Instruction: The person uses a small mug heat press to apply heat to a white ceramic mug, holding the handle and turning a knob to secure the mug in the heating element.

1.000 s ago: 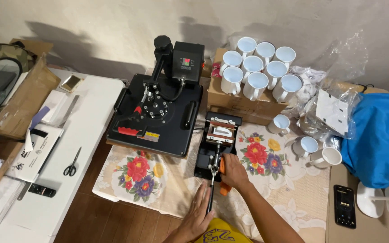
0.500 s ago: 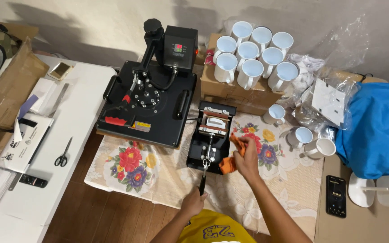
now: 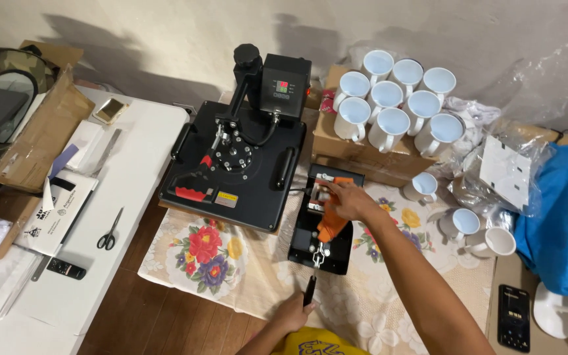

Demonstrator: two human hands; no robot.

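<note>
Small black mug press (image 3: 323,223) sits on flowered cloth (image 3: 212,253), beside big flat press (image 3: 238,164). Right hand (image 3: 350,200) lies loosely curled on its orange heating wrap (image 3: 332,227); left hand (image 3: 294,314) grips lever handle (image 3: 309,290). Likely heavy, rigid; wrap pliable. White mugs (image 3: 389,102) behind.

A large black flat heat press (image 3: 235,164) stands just left of the hands, on a flowered cloth (image 3: 205,253). Beyond the hands, white mugs (image 3: 392,98) sit grouped on a cardboard box (image 3: 336,148). Far left, scissors (image 3: 110,231) lie on a white bench (image 3: 133,184); far right, a phone (image 3: 514,317) lies flat.
</note>
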